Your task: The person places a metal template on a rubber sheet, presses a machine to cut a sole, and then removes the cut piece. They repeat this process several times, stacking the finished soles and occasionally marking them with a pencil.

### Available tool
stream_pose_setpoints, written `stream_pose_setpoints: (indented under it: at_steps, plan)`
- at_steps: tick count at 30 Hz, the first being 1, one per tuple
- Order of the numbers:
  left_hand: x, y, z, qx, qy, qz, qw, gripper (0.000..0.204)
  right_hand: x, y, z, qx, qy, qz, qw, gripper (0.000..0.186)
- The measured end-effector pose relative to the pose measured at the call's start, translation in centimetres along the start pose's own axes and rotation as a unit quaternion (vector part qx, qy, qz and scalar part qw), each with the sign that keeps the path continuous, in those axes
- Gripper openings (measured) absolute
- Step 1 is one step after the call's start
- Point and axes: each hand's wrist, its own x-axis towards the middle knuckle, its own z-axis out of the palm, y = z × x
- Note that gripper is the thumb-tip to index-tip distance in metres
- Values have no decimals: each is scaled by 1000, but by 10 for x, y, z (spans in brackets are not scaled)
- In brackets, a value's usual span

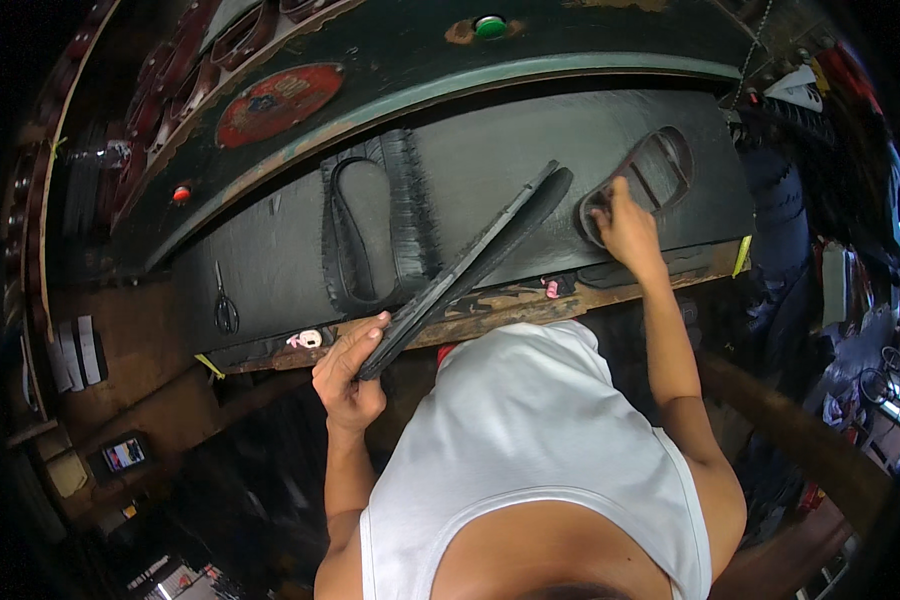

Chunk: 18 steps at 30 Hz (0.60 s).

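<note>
My left hand (352, 375) grips the lower end of long black flat pieces (470, 268), stacked and slanting up to the right over the dark work surface (485, 130). My right hand (620, 225) has its fingers curled on the near end of a dark brown sole-shaped cutting die (675, 160) with crossbars, lying on that surface at the right. In the middle left lie black fringed rubber pieces (415, 205) with a dark sole-shaped loop (340, 230) on them. Black scissors (225, 310) lie at the left end.
A green beam (390, 60) with green and red buttons runs along the back, beside a rack of maroon dies (205, 70). Pink objects (552, 288) sit at the wooden front edge (500, 325). A small lit screen (123, 453) is at lower left, and a dark hanging pile (775, 200) at right.
</note>
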Motion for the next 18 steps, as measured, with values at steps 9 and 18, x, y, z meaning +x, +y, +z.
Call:
stream_pose_setpoints:
  at_steps: [9,18]
  plan:
    - [-15,-20,56,-688,109,-448,561,25,-2,-49,-35,201,-55,-72,975,76]
    - [-19,-33,85,-741,68,-538,395,24,-7,-115,7,685,-69,-25,725,104]
